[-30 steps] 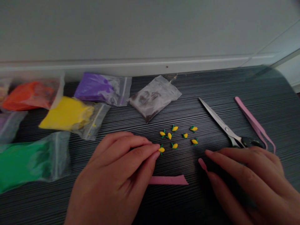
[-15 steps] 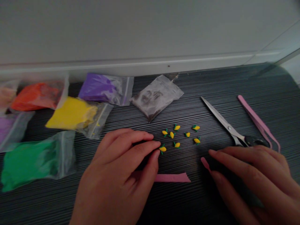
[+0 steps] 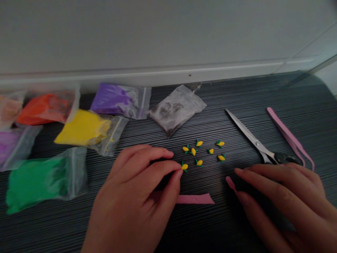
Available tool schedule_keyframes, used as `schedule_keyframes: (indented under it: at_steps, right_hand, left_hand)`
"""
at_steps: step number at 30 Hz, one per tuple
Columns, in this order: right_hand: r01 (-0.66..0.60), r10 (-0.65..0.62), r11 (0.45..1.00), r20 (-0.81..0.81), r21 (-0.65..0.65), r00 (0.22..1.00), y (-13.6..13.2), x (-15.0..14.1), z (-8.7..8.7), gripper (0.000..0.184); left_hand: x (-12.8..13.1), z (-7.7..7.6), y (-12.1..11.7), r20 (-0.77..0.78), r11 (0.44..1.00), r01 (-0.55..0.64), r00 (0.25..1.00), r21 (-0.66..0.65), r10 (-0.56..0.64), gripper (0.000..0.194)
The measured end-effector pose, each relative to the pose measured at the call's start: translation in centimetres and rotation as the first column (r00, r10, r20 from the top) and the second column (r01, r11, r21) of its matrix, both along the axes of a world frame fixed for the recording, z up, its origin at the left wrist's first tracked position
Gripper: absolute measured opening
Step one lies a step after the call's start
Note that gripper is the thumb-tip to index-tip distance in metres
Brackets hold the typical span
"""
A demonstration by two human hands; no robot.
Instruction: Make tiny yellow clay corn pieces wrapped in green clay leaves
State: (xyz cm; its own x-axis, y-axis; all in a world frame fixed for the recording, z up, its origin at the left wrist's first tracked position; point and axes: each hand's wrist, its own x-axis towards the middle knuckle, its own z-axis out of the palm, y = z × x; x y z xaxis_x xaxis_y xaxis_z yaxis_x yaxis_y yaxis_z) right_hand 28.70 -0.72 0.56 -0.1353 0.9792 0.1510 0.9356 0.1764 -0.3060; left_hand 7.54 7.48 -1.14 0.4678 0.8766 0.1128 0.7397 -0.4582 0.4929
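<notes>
My left hand (image 3: 139, 189) is closed, thumb and forefinger pinching the near-left one of several tiny yellow clay pieces with green leaves (image 3: 184, 167). The other yellow-and-green pieces (image 3: 199, 162) lie loosely grouped just beyond its fingertips. Partly covered by this hand, a flat pink strip (image 3: 195, 199) with a jagged end rests on the table. My right hand (image 3: 286, 200) lies with its fingers stretched out and thumb apart. By its thumb, the rounded tip of a slim pink tool (image 3: 230, 183) shows; the hand hides the rest.
Scissors (image 3: 247, 131) lie beyond my right hand, beside pink tweezers (image 3: 285, 133). Zip bags of purple (image 3: 113, 100), yellow (image 3: 81, 128), red (image 3: 44, 109) and green clay (image 3: 39, 182) fill the left. A bag with dark contents (image 3: 177, 109) lies near the wall.
My left hand has shifted slightly right, with the pinched yellow-and-green piece moving along. The bags at the left appear a little further right. My right hand stays put.
</notes>
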Motion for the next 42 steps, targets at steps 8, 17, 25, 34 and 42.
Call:
schedule_keyframes:
  at_steps: [8, 17, 25, 34, 42]
  right_hand:
    - [-0.003, 0.003, 1.000, 0.002, -0.002, 1.000, -0.1, 0.1, 0.1, 0.031]
    - [-0.019, 0.018, 1.000, 0.001, 0.015, 1.000, 0.1, 0.1, -0.1, 0.031]
    - [0.003, -0.002, 1.000, -0.015, 0.026, 1.000, 0.0, 0.0, 0.1, 0.029]
    - [-0.032, 0.033, 0.999, -0.033, 0.042, 0.999, -0.2, 0.0, 0.1, 0.033]
    - [-0.040, 0.040, 0.999, -0.025, 0.003, 0.999, -0.4, -0.1, 0.7, 0.031]
  left_hand:
    - [0.0, 0.2, 0.1, -0.012, 0.999, 0.037, 0.999, -0.010, -0.037, 0.010]
    - [-0.1, 0.0, -0.2, 0.029, 1.000, -0.017, 0.999, -0.014, 0.018, 0.010]
    - [0.2, 0.4, 0.6, -0.059, 0.982, -0.175, 0.984, -0.074, 0.171, 0.018]
    - [1.1, 1.2, 2.5, -0.094, 0.991, -0.074, 0.994, -0.109, 0.064, 0.017]
    - [1.1, 1.5, 3.6, -0.078, 0.986, 0.015, 0.997, -0.166, -0.028, 0.020]
